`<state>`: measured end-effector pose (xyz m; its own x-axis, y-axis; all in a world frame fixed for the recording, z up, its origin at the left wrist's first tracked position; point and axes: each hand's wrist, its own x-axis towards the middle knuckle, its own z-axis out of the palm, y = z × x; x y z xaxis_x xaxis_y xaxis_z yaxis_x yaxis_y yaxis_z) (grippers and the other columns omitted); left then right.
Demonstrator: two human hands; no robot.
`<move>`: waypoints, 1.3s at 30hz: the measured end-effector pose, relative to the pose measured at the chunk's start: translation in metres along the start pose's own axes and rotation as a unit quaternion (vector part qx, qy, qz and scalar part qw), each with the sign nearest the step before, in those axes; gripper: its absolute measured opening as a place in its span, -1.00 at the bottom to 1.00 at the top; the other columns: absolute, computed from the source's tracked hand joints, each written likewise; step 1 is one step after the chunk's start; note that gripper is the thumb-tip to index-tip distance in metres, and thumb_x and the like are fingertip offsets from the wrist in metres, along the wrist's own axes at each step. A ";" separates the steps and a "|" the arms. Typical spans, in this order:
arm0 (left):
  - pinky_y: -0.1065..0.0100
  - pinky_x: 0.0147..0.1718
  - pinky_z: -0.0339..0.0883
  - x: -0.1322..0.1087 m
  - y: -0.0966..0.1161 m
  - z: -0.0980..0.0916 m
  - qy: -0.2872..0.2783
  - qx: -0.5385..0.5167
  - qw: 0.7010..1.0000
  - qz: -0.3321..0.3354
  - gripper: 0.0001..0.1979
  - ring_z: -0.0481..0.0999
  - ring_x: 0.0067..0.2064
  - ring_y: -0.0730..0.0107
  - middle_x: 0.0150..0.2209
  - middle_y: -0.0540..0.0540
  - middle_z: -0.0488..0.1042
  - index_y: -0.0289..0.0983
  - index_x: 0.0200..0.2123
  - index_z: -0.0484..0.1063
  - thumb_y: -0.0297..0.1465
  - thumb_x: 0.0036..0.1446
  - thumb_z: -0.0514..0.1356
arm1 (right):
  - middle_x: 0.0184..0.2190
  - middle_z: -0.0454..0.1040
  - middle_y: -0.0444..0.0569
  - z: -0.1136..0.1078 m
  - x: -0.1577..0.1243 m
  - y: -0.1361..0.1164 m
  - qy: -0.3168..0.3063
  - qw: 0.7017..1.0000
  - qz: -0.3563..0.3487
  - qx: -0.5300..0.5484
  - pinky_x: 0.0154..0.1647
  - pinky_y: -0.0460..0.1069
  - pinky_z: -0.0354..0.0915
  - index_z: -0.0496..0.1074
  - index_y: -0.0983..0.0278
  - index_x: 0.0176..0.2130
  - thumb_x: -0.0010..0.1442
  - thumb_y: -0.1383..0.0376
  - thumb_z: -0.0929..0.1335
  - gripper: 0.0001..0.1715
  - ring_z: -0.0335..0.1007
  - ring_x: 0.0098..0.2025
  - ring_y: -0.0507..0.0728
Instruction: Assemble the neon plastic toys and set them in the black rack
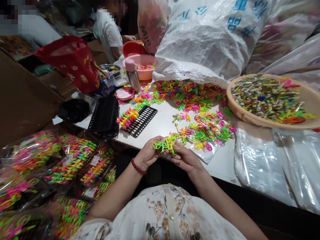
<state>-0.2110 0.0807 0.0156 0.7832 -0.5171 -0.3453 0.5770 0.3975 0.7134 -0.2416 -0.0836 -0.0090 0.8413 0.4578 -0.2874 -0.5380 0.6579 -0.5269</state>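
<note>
- Floral blouse (pixel 165 216), nearest the lens; both of my forearms run forward from it to the table edge.
- Left hand (pixel 147 155), with a red bead bracelet (pixel 137 167) at the wrist: fingers curled shut on the green end of the plastic pieces (pixel 163 145).
- Right hand (pixel 186 158): thumb and fingertips pinched on the yellow end of the same bunch. The two hands meet just above the near edge of the white table (pixel 162 123).
- Step in hand, as I judge it: small bright pieces are being worked together between my fingertips, in the air and not on the tabletop.
- Next move, as I judge it: it calls for a firm pinch on both sides and fine fingertip alignment, since the pieces are thin and tangle easily.
- Loose pile (pixel 205 130) of like pieces, just beyond my hands.
- Black rack (pixel 141 120), ahead and left, partly loaded with coloured pieces.
- Round basket (pixel 310 96), far right, filled with mixed colours.
- Packed clear bags (pixel 50 156) at my left.
- White sack (pixel 212 36) behind the pile.
- Another person's white sleeve (pixel 108 31), beyond the table, well apart from my hands.
</note>
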 end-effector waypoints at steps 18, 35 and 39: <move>0.54 -0.66 0.22 -0.011 0.016 0.004 -0.016 0.065 0.998 0.001 -0.68 0.31 -0.64 0.60 -0.62 0.07 0.35 -0.33 -0.48 0.30 -0.29 -0.07 0.38 | -0.61 0.26 -0.29 0.022 -0.013 0.010 0.075 0.989 -0.049 -0.116 -0.69 -0.18 -0.21 0.38 0.28 -0.32 -0.09 0.24 0.55 -0.63 -0.16 -0.68 -0.17; 0.50 -0.43 0.22 -0.024 0.033 0.002 -0.021 0.303 0.947 0.101 -0.72 0.33 -0.43 0.57 -0.44 0.03 0.37 -0.35 -0.34 0.40 -0.25 0.03 0.32 | -0.70 0.12 -0.35 0.031 -0.020 0.010 0.107 0.978 -0.039 -0.175 -0.73 -0.14 -0.31 0.33 0.26 -0.36 0.00 0.15 0.50 -0.65 -0.24 -0.73 -0.16; 0.46 -0.35 0.27 -0.024 0.037 -0.001 -0.045 0.281 0.957 0.060 -0.71 0.39 -0.37 0.52 -0.37 0.00 0.42 -0.34 -0.25 0.42 -0.27 0.04 0.32 | -0.64 0.15 -0.33 0.026 -0.019 0.005 0.095 0.975 -0.025 -0.198 -0.71 -0.15 -0.32 0.33 0.26 -0.34 -0.04 0.13 0.52 -0.61 -0.21 -0.71 -0.17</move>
<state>-0.2086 0.1087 0.0495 0.7986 -0.5658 -0.2051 0.2489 0.0003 0.9685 -0.2613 -0.0735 0.0142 0.8810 0.2871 -0.3760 -0.4648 0.3771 -0.8011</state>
